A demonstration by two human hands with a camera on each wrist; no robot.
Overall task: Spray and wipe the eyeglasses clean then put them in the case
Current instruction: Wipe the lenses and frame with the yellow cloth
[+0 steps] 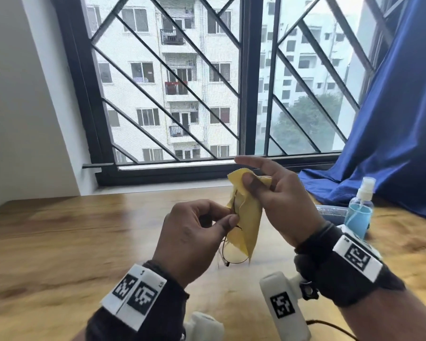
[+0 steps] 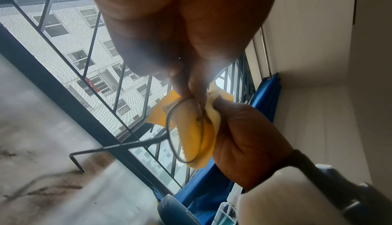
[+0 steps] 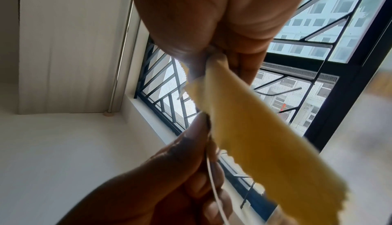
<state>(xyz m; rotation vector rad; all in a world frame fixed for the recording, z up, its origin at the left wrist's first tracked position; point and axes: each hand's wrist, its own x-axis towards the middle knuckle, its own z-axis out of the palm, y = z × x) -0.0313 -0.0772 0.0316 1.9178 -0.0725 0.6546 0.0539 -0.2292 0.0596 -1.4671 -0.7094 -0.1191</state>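
The eyeglasses (image 1: 229, 253) have a thin dark wire frame and hang above the wooden table (image 1: 84, 242). My left hand (image 1: 229, 217) pinches the frame near the bridge between thumb and forefinger. A yellow cloth (image 1: 247, 217) is folded over the upper lens. My right hand (image 1: 252, 182) pinches that cloth with the thumb in front, while its forefinger sticks out straight. The left wrist view shows the lens rim (image 2: 168, 128) and one temple arm, with the cloth (image 2: 161, 111) behind. In the right wrist view the cloth (image 3: 265, 144) hangs from my fingers beside the frame wire (image 3: 214, 188).
A spray bottle (image 1: 359, 212) of blue liquid with a white nozzle stands on the table at the right. A dark flat object (image 1: 330, 214) lies just behind it. A blue curtain (image 1: 391, 143) drapes onto the table's back right. A barred window (image 1: 207, 94) runs along the far edge.
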